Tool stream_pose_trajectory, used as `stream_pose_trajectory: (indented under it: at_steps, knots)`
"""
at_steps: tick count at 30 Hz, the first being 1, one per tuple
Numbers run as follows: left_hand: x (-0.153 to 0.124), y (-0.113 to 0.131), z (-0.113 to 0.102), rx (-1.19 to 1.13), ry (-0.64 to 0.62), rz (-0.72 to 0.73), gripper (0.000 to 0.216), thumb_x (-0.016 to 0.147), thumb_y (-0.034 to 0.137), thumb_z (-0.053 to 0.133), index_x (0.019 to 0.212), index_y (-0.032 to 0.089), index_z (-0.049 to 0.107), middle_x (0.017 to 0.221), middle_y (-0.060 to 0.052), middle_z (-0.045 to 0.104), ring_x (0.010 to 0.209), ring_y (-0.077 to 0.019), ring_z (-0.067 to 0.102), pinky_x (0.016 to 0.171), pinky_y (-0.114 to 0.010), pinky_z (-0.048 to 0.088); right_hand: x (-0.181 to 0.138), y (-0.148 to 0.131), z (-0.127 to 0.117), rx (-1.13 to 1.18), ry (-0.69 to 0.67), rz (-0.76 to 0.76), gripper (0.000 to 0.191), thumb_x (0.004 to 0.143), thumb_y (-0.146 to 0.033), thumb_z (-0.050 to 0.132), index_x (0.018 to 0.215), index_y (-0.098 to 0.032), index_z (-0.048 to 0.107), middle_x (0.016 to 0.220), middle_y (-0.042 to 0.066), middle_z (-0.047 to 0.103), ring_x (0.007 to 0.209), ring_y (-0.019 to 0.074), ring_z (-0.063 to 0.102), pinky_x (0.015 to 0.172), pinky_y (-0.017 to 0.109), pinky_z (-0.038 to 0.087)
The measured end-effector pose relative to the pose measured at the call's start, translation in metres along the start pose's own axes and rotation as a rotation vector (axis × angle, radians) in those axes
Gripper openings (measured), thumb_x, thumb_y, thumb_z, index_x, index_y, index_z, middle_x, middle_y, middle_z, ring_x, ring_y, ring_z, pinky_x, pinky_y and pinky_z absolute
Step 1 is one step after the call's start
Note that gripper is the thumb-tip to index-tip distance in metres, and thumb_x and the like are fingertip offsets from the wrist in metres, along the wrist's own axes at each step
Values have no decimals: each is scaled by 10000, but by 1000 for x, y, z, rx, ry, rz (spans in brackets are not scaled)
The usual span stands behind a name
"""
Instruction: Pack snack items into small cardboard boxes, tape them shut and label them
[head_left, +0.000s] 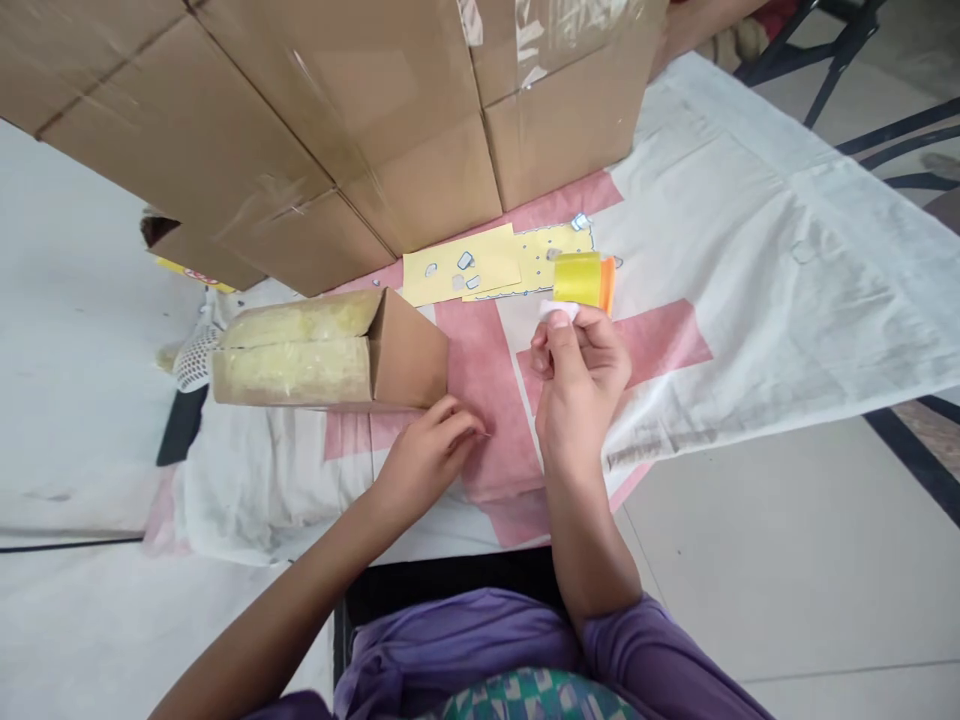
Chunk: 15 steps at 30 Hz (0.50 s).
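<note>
My right hand (pixel 581 375) is closed in a pinch on a small white wad (pixel 559 309), whose material I cannot make out. Just beyond those fingers is a yellow cylinder with an orange end (pixel 579 278). My left hand (pixel 435 445) has its fingers pressed together over the red-and-white cloth (pixel 487 340), near the corner of a small cardboard box (pixel 411 350). A thin, pale sliver shows at its fingertips, too small to name. Yellow paper strips (pixel 435 262) bearing small cut pieces lie beyond both hands.
Large taped cardboard boxes (pixel 390 100) stand along the far side. A white mesh item (pixel 196 350) lies left of the small box. The cloth hangs over the table's near right edge, above a tiled floor (pixel 787 560). Another person's arm (pixel 697 25) shows behind the boxes.
</note>
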<state>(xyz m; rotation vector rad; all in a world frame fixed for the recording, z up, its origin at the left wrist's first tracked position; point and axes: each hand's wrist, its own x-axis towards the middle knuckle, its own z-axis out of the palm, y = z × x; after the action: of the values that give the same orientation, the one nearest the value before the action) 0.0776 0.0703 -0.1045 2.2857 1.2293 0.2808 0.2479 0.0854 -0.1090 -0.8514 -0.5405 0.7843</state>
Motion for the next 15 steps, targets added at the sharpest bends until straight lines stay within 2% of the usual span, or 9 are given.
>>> stream_pose_trajectory:
  at_steps: [3,5,8,11,13,15]
  knots:
    - [-11,12,-8,-133,118,-51,110,973,229,575,891,227,648,834,20,666,704,-114,597,654,-236,460,1,-1,1,36,0,4,203,930,-380,665,836,-221,582,701,-46,524,566,76,473,527,222,380]
    - [-15,22,-13,-199,202,-80,79,953,285,620,904,235,658,841,21,692,694,-116,608,606,-227,459,1,0,1,49,-2,7,195,930,-379,663,843,-218,595,706,-42,536,574,80,471,535,225,378]
    - [-5,39,-37,-191,265,-41,82,903,307,681,965,255,698,855,21,718,676,-119,617,550,-221,447,0,1,0,52,-1,11,193,928,-381,663,849,-216,599,707,-41,542,571,81,450,538,228,366]
    - [27,55,-83,-33,274,51,47,865,286,706,850,246,727,835,19,724,650,-118,599,549,-234,425,-1,2,0,31,-6,22,201,925,-392,664,853,-216,598,709,-41,539,574,83,442,544,230,361]
    - [62,61,-115,57,252,78,38,842,263,712,843,232,734,914,2,740,714,-130,619,617,-247,454,0,1,0,16,-5,27,203,924,-395,664,854,-215,601,712,-38,544,591,88,455,559,233,372]
    - [106,60,-139,69,185,33,79,856,283,697,889,222,735,916,-5,746,747,-133,638,668,-257,469,0,0,0,13,-1,32,200,921,-390,668,852,-214,603,711,-37,549,601,91,463,569,233,378]
